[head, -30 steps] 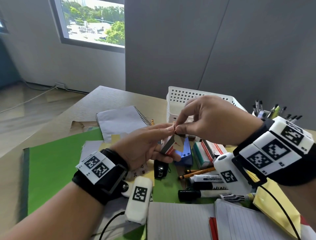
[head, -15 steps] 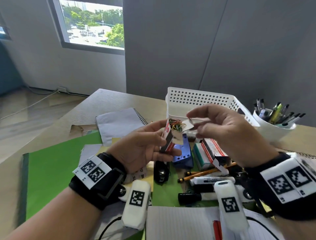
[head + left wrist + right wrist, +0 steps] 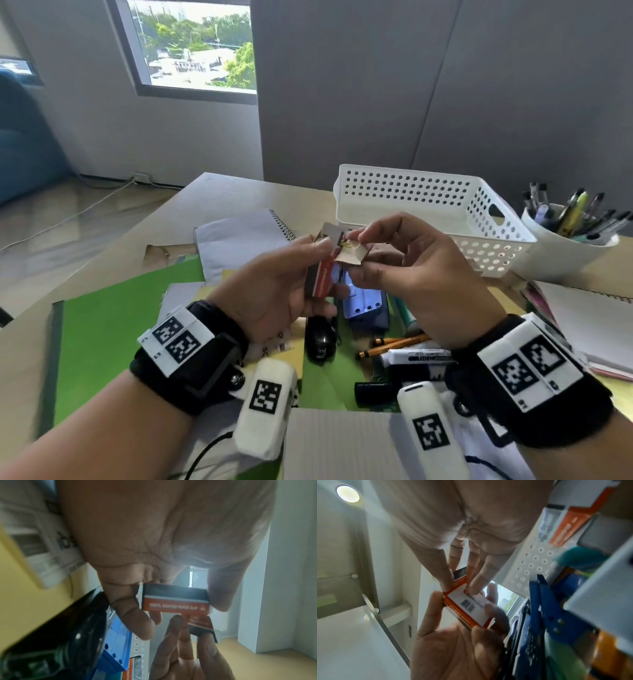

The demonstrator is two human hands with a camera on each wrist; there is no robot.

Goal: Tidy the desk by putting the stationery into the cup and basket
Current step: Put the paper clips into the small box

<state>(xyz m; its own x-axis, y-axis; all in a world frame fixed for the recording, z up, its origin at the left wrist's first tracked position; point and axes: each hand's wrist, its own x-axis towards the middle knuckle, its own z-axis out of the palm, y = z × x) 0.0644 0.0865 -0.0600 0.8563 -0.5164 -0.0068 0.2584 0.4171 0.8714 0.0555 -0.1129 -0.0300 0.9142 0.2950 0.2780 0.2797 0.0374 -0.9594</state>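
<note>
A small red and black paper clip box [image 3: 322,274] is held up over the middle of the desk. My left hand [image 3: 274,287] grips its body [image 3: 176,600] between thumb and fingers. My right hand [image 3: 407,270] pinches the box's open end flap [image 3: 352,255], where a yellow clip shows inside. In the right wrist view the box [image 3: 467,608] shows its barcode side, with both hands on it. The white perforated basket [image 3: 445,209] stands just behind the hands. The white cup [image 3: 565,253] with several pens stands at the right.
Under the hands lie a blue hole punch [image 3: 366,305], a black stapler [image 3: 320,337], orange pencils [image 3: 394,344] and black and white markers [image 3: 418,358]. A green folder [image 3: 113,325], spiral notebooks [image 3: 239,240] and lined paper [image 3: 339,445] cover the desk.
Both hands stayed over the desk with the box. The right hand drew back from the box with its flap, then closed in again and now pinches the flap at the open end.
</note>
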